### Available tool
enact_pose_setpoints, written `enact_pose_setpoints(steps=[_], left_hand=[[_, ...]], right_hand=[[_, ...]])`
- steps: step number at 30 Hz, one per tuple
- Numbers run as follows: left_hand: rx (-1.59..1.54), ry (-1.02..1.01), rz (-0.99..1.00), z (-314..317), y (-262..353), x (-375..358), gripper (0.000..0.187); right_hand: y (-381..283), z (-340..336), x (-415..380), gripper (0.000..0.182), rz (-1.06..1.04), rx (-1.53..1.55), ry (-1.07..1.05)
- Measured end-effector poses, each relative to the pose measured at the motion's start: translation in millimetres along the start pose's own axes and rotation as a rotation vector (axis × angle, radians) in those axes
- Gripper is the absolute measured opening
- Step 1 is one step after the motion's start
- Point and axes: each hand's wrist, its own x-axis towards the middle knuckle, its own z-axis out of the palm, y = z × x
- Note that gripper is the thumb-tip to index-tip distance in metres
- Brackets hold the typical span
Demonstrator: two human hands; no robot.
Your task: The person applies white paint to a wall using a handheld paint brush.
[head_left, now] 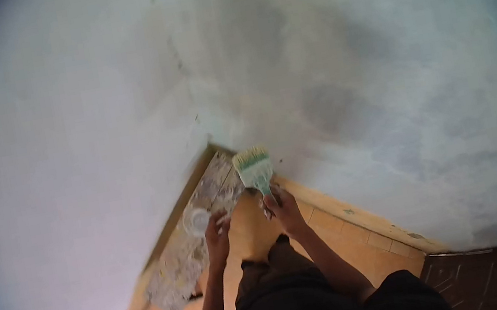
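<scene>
Before the far corner (208, 136), the right hand (280, 207) grips a brush (256, 171) by its handle (265, 189), apparently keeping the bristles (250, 155) free, while the left hand (217, 231) holds a cup (195, 221) nearby, probably for easy reach.

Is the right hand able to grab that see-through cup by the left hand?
Probably, but not freely: the see-through cup is close, at the left hand, and nothing seems to stand between. However, the right hand is gripping a wide paintbrush.
</scene>
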Motion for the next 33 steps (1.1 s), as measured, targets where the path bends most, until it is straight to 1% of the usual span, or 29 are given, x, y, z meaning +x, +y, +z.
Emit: enact_pose_setpoints(steps=[2,3,4,6,7,9,10,13,14,17,18,21,23,25,28,30,31,33], left_hand=[[0.011,-0.073,0.006,-2.5,-16.8,25.2,0.031],[0.009,-0.111,0.081,54.7,25.5,26.1,0.031],[0.009,-0.153,0.061,67.5,31.5,12.5,0.031],[-0.015,-0.256,0.103,94.8,52.3,10.7,0.032],[-0.032,-0.302,0.144,109.5,63.2,17.9,0.032],[-0.083,-0.393,0.124,129.5,72.1,21.8,0.032],[-0.112,-0.434,0.122,143.8,82.6,28.8,0.033],[-0.057,-0.473,0.268,188.0,128.5,49.9,0.032],[-0.095,-0.494,0.343,202.5,140.5,57.3,0.03],[-0.094,-0.559,0.442,238.4,195.7,70.5,0.03],[-0.112,-0.573,0.479,247.2,214.7,73.5,0.03],[-0.146,-0.616,0.62,268.6,280.4,77.3,0.029],[-0.161,-0.631,0.72,277.1,326.5,76.6,0.028],[-0.196,-0.669,0.802,283.3,377.7,74.6,0.027],[-0.205,-0.697,1.052,285.3,450.4,66.1,0.027],[-0.153,-0.645,1.149,284.2,495.9,58.3,0.026],[-0.144,-0.597,1.216,286.3,514.2,59.4,0.027],[-0.143,-0.503,1.402,294.1,547.5,66.8,0.027]], right_hand=[[3.2,3.1,7.8,0.036,-0.004,0.054,0.072],[-55.7,-37.2,-7.3,0.036,-0.094,0.019,0.086],[-66.9,-47.3,-28.7,0.036,-0.093,-0.006,0.133],[-93.5,-63.4,-51.4,0.036,-0.149,-0.012,0.215],[-104.1,-73.4,-55.2,0.036,-0.19,-0.027,0.262],[-121.6,-92.7,-72.0,0.037,-0.227,-0.066,0.36],[-134.6,-100.7,-78.7,0.038,-0.284,-0.066,0.382],[-183.5,-124.9,-91.6,0.028,-0.43,-0.067,0.483],[-197.0,-134.4,-95.0,0.027,-0.488,-0.087,0.499],[-254.1,-152.6,-103.8,0.026,-0.626,-0.207,0.554],[-274.3,-152.7,-105.9,0.024,-0.664,-0.181,0.562],[-336.6,-150.5,-114.5,0.036,-0.803,-0.262,0.602],[-373.4,-138.9,-126.7,0.032,-0.866,-0.307,0.687],[-407.9,-137.5,-132.2,0.033,-0.97,-0.382,0.754],[-448.5,-143.5,-139.7,0.035,-1.116,-0.522,0.844],[-478.9,-144.6,-140.3,0.034,-1.166,-0.611,0.9],[-494.0,-141.0,-139.7,0.034,-1.152,-0.612,0.905],[-522.6,-133.2,-139.6,0.034,-1.122,-0.614,0.915]])
